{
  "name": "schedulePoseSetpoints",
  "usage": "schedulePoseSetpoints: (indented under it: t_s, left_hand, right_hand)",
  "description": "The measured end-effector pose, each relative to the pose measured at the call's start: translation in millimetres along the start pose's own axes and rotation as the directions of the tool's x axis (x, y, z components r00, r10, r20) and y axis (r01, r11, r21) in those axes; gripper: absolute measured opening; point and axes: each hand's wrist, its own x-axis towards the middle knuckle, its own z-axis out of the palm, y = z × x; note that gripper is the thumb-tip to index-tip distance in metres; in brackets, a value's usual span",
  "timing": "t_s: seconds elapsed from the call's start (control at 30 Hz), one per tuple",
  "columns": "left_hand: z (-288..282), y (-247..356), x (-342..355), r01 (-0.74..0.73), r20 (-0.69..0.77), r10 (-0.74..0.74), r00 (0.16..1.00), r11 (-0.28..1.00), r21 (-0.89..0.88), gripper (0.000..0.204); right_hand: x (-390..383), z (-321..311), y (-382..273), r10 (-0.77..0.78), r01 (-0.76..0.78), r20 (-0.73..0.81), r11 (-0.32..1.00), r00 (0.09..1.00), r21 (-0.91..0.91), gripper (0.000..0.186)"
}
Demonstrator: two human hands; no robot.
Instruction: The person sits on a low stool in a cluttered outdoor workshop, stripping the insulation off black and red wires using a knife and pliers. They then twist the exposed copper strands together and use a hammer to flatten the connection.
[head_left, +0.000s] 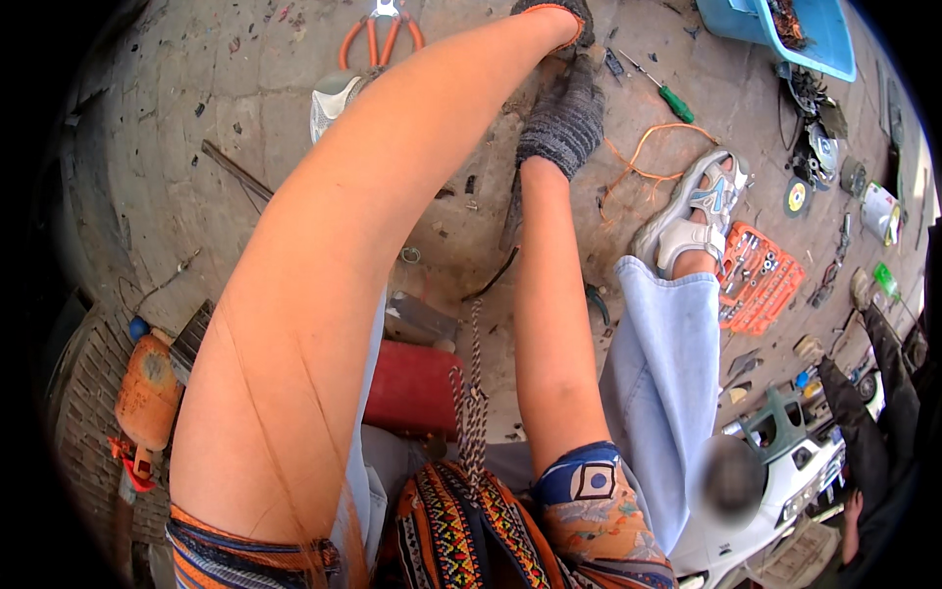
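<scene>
Both my hands wear dark grey knit gloves and are close together at the top of the head view. My left hand (pixel 574 18) is cut off by the upper edge, so its fingers are hidden. Just below it, my right hand (pixel 561 118) reaches away from me with its fingers drawn together. What they hold is hidden. A dark, narrow piece (pixel 511 218) shows beside the right wrist; whether the hand grips it I cannot tell. Right of the hands lies a screwdriver (pixel 675 103) with a green handle, near a loop of orange wire (pixel 638 147).
Orange-handled pliers (pixel 371 41) lie at upper left. To the right are a sandalled foot (pixel 692 211), an open orange socket set (pixel 760 280) and a blue bin (pixel 736 22). A red stool (pixel 412 388) is beneath me; a rusty cylinder (pixel 149 391) stands left. Another person is at far right.
</scene>
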Motion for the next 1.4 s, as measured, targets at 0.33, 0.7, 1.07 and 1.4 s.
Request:
schedulePoseSetpoints:
  t_s: [0.33,0.7,1.07,1.4]
  left_hand:
    - [-1,2,-3,-0.022,0.001,0.022,1.0,0.998,0.062,0.031]
    - [7,-3,7,-0.061,-0.044,0.064,0.997,0.996,0.059,0.03]
    - [7,-1,7,-0.043,-0.054,0.048,0.997,0.996,0.076,0.029]
    - [5,1,4,-0.042,-0.043,0.047,0.998,0.993,0.11,0.03]
  right_hand:
    - [-1,-7,-1,0.031,-0.031,0.114,1.0,0.993,0.0,0.037]
    - [3,-6,-2,0.038,-0.035,0.135,0.999,0.99,-0.023,0.039]
    - [2,3,3,-0.048,0.048,-0.03,0.999,0.998,-0.009,0.032]
    - [2,5,-1,-0.022,0.022,-0.06,1.0,0.998,0.006,0.028]
